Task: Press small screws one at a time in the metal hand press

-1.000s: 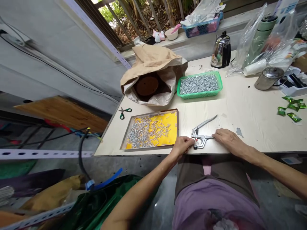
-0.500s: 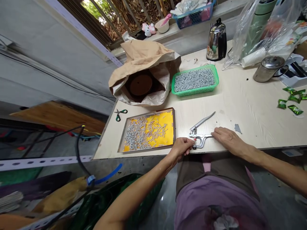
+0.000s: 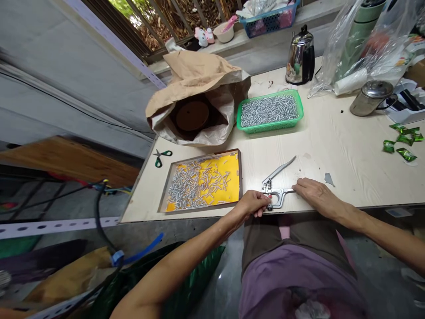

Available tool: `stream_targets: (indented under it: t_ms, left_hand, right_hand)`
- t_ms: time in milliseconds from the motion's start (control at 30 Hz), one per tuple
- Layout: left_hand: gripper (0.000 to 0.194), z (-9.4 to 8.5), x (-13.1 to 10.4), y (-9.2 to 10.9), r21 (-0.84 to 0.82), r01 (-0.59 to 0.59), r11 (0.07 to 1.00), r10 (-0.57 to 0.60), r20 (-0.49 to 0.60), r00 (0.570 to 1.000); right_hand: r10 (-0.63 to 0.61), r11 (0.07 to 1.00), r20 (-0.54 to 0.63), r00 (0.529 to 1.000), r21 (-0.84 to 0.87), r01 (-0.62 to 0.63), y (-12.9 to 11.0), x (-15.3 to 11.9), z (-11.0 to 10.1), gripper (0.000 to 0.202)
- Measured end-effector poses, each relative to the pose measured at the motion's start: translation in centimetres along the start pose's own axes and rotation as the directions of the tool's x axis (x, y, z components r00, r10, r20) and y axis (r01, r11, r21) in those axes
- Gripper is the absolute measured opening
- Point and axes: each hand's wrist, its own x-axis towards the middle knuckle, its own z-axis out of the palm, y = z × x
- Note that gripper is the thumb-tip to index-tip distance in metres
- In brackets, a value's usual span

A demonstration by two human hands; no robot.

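A pair of silver snap-fastener pliers (image 3: 280, 193) lies at the table's front edge, its upper lever raised at a slant. My right hand (image 3: 314, 193) is closed around the end of the lower handle. At the plier jaws, my left hand (image 3: 255, 202) pinches something small beside a red part; the fingers hide what it is. Just left of that hand, a shallow tray (image 3: 241, 175) with a yellow lining holds many small silver metal pins. Behind the pliers, a green basket (image 3: 270, 129) is full of similar pins.
A large brown paper bag (image 3: 195, 71) gapes open at the back left. Green-handled scissors (image 3: 159, 162) lie at the left edge. Further right are a steel kettle (image 3: 300, 57), a lidded metal cup (image 3: 370, 97), green wrapped sweets (image 3: 405, 154) and a grey scrap (image 3: 328, 178).
The view has shifted slightly. Both hands stay at the pliers, the left fingers still at the jaws and the lever still raised.
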Motion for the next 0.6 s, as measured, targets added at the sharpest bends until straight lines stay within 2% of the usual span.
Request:
stream_targets:
  t_ms: [133,233,267,367,433,600]
  left_hand:
    - [0.024,0.2,-0.2,0.1,-0.045,0.008,0.999,-0.008,-0.014,1.0]
    - [0.023,0.3,-0.3,0.1,-0.061,0.009,0.998,-0.009,-0.015,1.0]
    - [0.024,0.4,-0.3,0.2,-0.063,0.009,0.998,-0.01,-0.016,1.0]
    - [0.026,0.5,-0.6,0.4,-0.061,0.014,0.998,-0.016,-0.021,1.0]
    - [0.027,0.6,-0.9,0.7,-0.058,0.021,0.998,-0.022,-0.029,0.999]
    - [0.027,0.8,-1.3,1.1,-0.056,0.043,0.997,-0.046,-0.05,0.998]
  right_hand:
    - [0.028,0.999,0.063,0.998,-0.028,-0.026,-0.1,0.1,-0.6,0.026]
    - [0.007,1.0,0.098,0.995,0.0,-0.007,0.9,0.8,-1.3,0.012]
    - [-0.005,1.0,0.102,0.995,0.0,0.005,1.5,1.2,-1.4,0.019]
    - [-0.021,0.999,0.123,0.992,-0.039,0.026,3.6,2.8,-1.2,0.075]
    - [-0.026,0.998,0.154,0.988,-0.06,0.036,5.0,3.8,-0.5,0.098]
    - [-0.06,0.995,0.212,0.975,-0.069,0.076,6.1,5.7,0.4,0.107]
